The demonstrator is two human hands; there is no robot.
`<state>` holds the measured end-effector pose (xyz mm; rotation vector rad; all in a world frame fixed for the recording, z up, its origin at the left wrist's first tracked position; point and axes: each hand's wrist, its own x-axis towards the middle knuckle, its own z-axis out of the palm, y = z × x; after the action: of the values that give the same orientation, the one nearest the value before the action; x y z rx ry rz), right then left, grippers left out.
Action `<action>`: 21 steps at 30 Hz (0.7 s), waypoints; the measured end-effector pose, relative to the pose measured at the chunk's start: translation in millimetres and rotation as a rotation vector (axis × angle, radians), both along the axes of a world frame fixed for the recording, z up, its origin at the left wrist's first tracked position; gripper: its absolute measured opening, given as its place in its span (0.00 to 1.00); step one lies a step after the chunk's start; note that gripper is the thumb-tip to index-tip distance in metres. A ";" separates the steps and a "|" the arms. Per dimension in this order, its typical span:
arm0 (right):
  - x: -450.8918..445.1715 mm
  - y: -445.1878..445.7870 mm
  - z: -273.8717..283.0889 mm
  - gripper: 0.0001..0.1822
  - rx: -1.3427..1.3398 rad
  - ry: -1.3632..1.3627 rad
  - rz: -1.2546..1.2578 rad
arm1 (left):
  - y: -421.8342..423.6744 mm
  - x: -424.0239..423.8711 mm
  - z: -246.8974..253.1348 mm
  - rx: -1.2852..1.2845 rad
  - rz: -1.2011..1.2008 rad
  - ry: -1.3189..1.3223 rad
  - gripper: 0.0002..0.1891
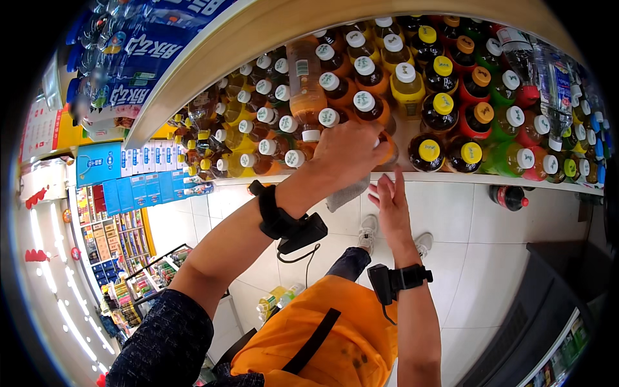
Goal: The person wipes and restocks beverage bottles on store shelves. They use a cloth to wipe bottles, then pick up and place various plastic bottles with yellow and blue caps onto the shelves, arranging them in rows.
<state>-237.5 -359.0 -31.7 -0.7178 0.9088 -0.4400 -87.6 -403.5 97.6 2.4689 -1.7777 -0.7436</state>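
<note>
My left hand (352,145) is curled around the top of a bottle with an orange label (386,151) at the shelf's front edge; the fingers hide most of its cap. A grey cloth (347,192) hangs just below this hand, in front of the shelf edge; its upper part is hidden, so I cannot tell what holds it. My right hand (389,205) is just in front of the edge, fingers apart and holding nothing, its fingertips close below the bottle. Behind are dark drink bottles with white caps (364,101). Right of them stand bottles with yellow caps (429,150).
Several rows of bottles fill the shelf (406,178). A large orange-brown bottle (304,89) lies across others, as does a clear water bottle (553,89). A board (367,7) arches above. A dark cola bottle (508,197) lies on the tiled floor (488,271). Blue cartons (140,192) are stacked left.
</note>
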 end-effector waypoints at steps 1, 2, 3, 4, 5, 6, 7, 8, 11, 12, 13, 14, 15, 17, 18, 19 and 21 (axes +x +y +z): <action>2.2 -1.5 1.9 0.38 -0.033 0.034 0.015 | 1.8 0.1 3.3 0.018 -0.037 0.011 0.21; 4.3 -4.9 2.4 0.38 -0.077 0.062 0.032 | 5.1 0.6 7.7 0.030 -0.075 0.018 0.21; 6.4 -7.2 3.0 0.38 -0.127 0.047 0.032 | 7.3 1.6 11.2 0.049 -0.118 0.019 0.21; 8.3 -10.1 2.9 0.39 -0.011 -0.017 0.003 | 15.5 4.5 17.6 -0.004 -0.156 0.022 0.21; 11.9 -13.2 2.9 0.40 -0.003 -0.087 -0.014 | 21.3 7.4 22.2 -0.098 -0.115 0.028 0.20; 13.8 -14.1 2.8 0.39 0.048 -0.085 -0.035 | 24.2 11.4 23.7 -0.096 -0.083 0.054 0.20; 16.3 -15.2 2.1 0.39 0.060 -0.124 -0.073 | 28.0 14.7 24.2 -0.171 -0.056 0.067 0.20; 22.2 -15.4 0.3 0.38 0.079 -0.107 -0.095 | 29.1 13.5 19.2 -0.126 -0.108 0.028 0.19; 31.8 -11.7 -6.0 0.37 0.147 -0.055 -0.139 | 27.8 5.1 -1.5 -0.171 -0.359 -0.260 0.18; 28.8 -11.2 -8.0 0.35 0.114 -0.062 -0.121 | 26.6 2.0 -7.2 -0.279 -0.405 -0.342 0.17; 27.8 -10.8 -9.5 0.35 0.169 -0.088 -0.139 | 24.0 0.7 -11.4 -0.252 -0.384 -0.240 0.17; 24.2 -11.3 -10.1 0.35 0.218 -0.110 -0.136 | 21.3 -1.4 -13.9 -0.189 -0.399 -0.276 0.16; 19.9 -11.9 -9.1 0.34 0.280 -0.089 -0.153 | 22.0 -3.5 -13.2 -0.152 -0.419 -0.253 0.15; 12.1 -14.1 -1.8 0.35 0.307 -0.146 -0.213 | 27.6 -11.4 -7.6 -0.155 -0.355 -0.160 0.14; 8.3 -14.8 5.3 0.33 0.276 -0.246 -0.230 | 36.8 -20.6 -1.5 -0.244 -0.393 -0.179 0.14; 6.4 -14.0 14.4 0.34 0.290 -0.314 -0.276 | 48.0 -30.5 5.8 -0.269 -0.439 -0.184 0.15; 3.3 -18.6 35.6 0.36 0.622 -0.496 -0.271 | 75.1 -51.3 21.7 -0.272 -0.449 -0.044 0.21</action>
<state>-234.2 -377.6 4.0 0.0914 0.6155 -0.5087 -138.8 -328.5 119.3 1.9529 -2.3058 -0.4176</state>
